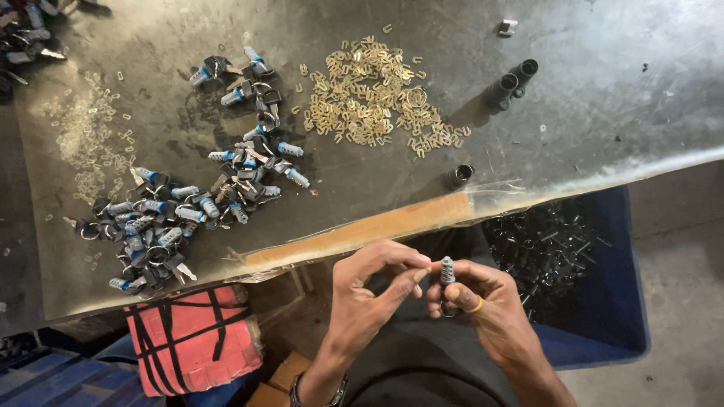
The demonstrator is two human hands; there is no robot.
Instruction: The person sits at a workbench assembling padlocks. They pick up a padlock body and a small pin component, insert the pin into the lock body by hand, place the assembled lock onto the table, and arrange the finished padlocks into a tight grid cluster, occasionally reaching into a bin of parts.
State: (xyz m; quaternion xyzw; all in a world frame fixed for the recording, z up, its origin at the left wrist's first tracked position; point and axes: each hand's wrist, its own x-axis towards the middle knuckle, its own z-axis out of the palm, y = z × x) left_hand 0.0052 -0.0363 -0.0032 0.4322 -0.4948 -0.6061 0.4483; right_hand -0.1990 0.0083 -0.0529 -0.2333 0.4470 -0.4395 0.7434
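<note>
Right hand (483, 305) fingers clamped on a small grey lock cylinder (447, 271), held upright just off the worktop (603, 90) near edge. Left hand (369, 290) fingers pinched together against the cylinder's tip, seemingly on something too small to make out. Beyond the cylinder on the worktop: brass wafer pile (373, 94); further left, finished cylinders with keys (162, 222). Right of the cylinder, blue bin (611, 301) of dark parts. Risk, as judged: a loosened pinch drops a tiny piece into lap or floor.
</note>
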